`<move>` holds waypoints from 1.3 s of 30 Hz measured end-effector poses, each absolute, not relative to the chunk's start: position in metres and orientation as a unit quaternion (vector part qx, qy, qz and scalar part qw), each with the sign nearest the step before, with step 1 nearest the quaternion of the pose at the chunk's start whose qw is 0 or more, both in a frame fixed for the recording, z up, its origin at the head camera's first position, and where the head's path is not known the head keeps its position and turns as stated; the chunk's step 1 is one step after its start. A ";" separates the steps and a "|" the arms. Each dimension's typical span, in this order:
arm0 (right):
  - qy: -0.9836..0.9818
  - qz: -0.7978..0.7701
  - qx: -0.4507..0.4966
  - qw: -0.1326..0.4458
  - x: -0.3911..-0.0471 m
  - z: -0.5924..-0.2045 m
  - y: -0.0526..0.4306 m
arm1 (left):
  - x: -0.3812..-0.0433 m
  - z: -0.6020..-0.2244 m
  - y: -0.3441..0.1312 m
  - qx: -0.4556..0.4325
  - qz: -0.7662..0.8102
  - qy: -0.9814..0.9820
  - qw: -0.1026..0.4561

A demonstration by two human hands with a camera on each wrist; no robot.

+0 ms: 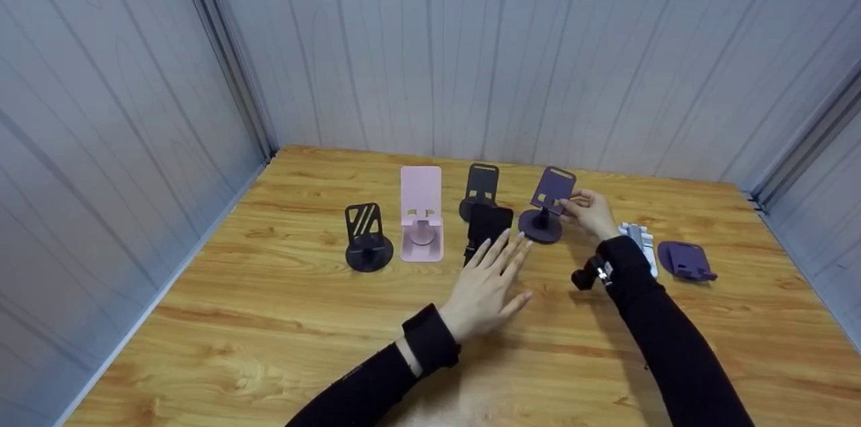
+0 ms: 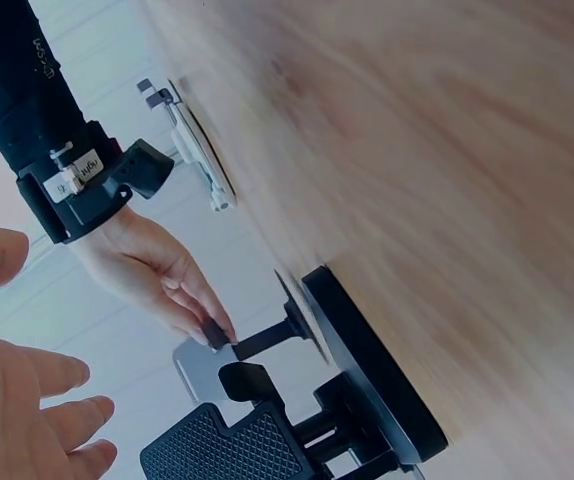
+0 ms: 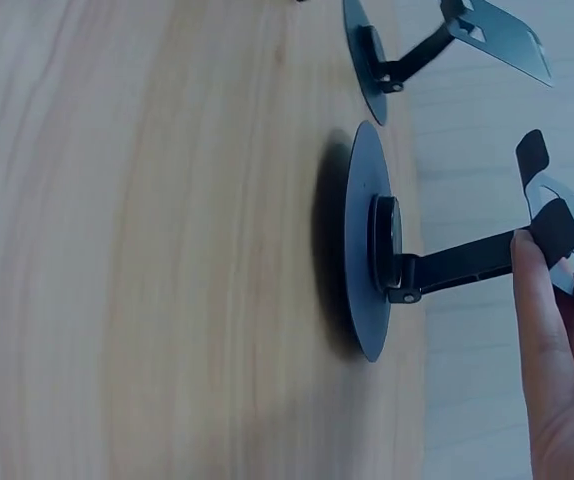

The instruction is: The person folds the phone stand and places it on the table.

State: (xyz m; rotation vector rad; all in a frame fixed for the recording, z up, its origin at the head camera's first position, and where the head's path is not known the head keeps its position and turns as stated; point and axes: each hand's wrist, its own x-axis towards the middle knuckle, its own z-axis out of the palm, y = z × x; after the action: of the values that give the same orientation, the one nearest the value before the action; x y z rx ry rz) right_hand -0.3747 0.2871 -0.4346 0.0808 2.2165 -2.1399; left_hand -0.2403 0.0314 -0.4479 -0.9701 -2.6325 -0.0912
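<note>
My right hand (image 1: pixel 592 214) pinches a dark purple phone stand (image 1: pixel 555 186) by the lower edge of its upright plate. In the right wrist view, its round base (image 3: pixel 365 250) casts a shadow on the wood, and thumb and fingers meet at the small lip hooks (image 3: pixel 557 230). My left hand (image 1: pixel 485 292) is spread flat with straight fingers, palm down in the head view. It overlaps a black phone stand (image 1: pixel 490 220) there; the left wrist view shows these fingers apart from that stand's textured plate (image 2: pixel 222 450). The left hand hides the black stand's base in the head view.
Left along the wooden table (image 1: pixel 289 326) stand a black slotted stand (image 1: pixel 366 239) and a pink stand (image 1: pixel 422 195). Behind the black stand is a dark grey stand (image 1: pixel 482 179). To the right lie a white folded stand (image 1: pixel 638 239) and a folded purple stand (image 1: pixel 687 260). Panel walls (image 1: pixel 430 44) enclose the table.
</note>
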 end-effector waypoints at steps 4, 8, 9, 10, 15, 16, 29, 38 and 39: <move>0.678 -0.734 0.022 0.043 -0.369 -0.426 0.294 | -0.240 -0.445 0.031 -0.338 -0.034 -0.927 0.157; 0.668 -0.743 -0.003 0.045 -0.360 -0.414 0.299 | -0.240 -0.443 0.030 -0.342 -0.049 -0.926 0.155; 0.669 -0.742 -0.011 0.043 -0.357 -0.411 0.300 | -0.240 -0.443 0.030 -0.343 -0.055 -0.925 0.155; 0.671 -0.740 -0.020 0.040 -0.355 -0.409 0.300 | -0.241 -0.442 0.030 -0.345 -0.061 -0.924 0.156; 0.685 -0.727 -0.056 0.015 -0.341 -0.395 0.300 | -0.244 -0.437 0.028 -0.346 -0.109 -0.922 0.138; 0.686 -0.725 -0.063 0.009 -0.338 -0.392 0.300 | -0.245 -0.436 0.027 -0.346 -0.125 -0.921 0.131; 0.736 -0.670 -0.094 -0.020 -0.289 -0.382 0.293 | -0.257 -0.432 0.017 -0.334 -0.405 -0.851 -0.023; 0.755 -0.645 -0.115 -0.028 -0.260 -0.382 0.280 | -0.266 -0.439 0.015 -0.285 -0.571 -0.761 -0.113; 0.750 -0.650 -0.120 -0.028 -0.258 -0.383 0.278 | -0.268 -0.440 0.016 -0.275 -0.600 -0.741 -0.123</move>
State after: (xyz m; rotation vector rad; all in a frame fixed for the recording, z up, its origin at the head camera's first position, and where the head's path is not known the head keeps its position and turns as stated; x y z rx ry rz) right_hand -0.2580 0.2783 -0.3832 -0.3846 2.3982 -2.0806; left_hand -0.2675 0.0158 -0.4400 -0.9384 -2.5298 -2.0491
